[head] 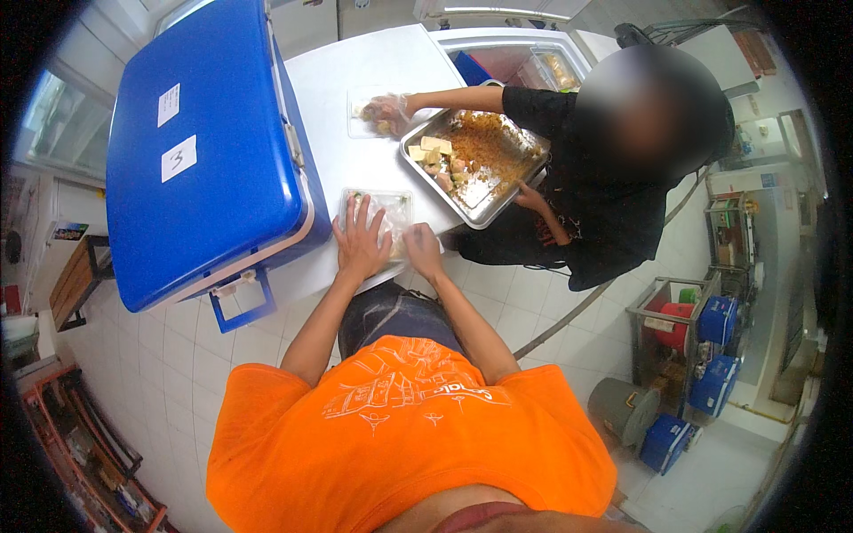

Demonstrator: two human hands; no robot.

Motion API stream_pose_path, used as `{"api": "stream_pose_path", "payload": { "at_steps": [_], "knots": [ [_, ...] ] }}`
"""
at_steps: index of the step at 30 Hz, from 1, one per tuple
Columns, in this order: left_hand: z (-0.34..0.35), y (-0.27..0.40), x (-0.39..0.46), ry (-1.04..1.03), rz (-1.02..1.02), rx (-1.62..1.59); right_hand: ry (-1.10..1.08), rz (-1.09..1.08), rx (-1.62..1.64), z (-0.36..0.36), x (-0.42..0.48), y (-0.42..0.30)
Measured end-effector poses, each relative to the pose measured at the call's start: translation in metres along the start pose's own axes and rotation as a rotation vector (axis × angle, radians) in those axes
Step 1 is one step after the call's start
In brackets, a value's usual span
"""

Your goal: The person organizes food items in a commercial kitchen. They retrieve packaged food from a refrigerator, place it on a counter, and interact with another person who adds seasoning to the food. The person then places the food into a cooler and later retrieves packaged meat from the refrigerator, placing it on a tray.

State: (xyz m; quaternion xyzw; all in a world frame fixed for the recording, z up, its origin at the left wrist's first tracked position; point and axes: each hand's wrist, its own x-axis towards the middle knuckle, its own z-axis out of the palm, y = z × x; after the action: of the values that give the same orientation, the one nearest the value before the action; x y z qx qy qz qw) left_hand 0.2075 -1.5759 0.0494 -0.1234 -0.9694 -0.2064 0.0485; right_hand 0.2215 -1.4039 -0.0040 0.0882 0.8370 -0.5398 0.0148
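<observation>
My left hand (361,243) lies with fingers spread on a clear plastic food container (404,200) at the near part of the white table. Beside it, my right hand (422,245) is curled at the container's right side; whether it pinches the film or rim is unclear. Pale food shows dimly under the clear plastic. Farther back, a co-worker's gloved hand reaches into a second clear container (356,126) with food in it. The co-worker's other hand holds the rim of a metal tray (490,216) that bears brown crumbs, pale blocks and pinkish pieces.
A large blue cooler box (220,220) stands close on the left, its handle (250,320) jutting towards me. The co-worker in a black shirt (600,220) stands at the right. Behind the tray is an open white chest (520,38) with containers. A hose (566,318) crosses the tiled floor.
</observation>
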Motion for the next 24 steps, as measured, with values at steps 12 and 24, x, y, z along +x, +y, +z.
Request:
{"api": "stream_pose_path", "payload": {
  "at_steps": [12,24],
  "knots": [
    [0.002,-0.001,0.003,0.018,0.005,-0.012,0.104,-0.18,-0.232,-0.01,0.004,-0.037],
    [-0.006,0.004,0.01,-0.048,-0.014,-0.051,0.184,-0.134,-0.756,0.049,0.293,-0.128]
  ]
}}
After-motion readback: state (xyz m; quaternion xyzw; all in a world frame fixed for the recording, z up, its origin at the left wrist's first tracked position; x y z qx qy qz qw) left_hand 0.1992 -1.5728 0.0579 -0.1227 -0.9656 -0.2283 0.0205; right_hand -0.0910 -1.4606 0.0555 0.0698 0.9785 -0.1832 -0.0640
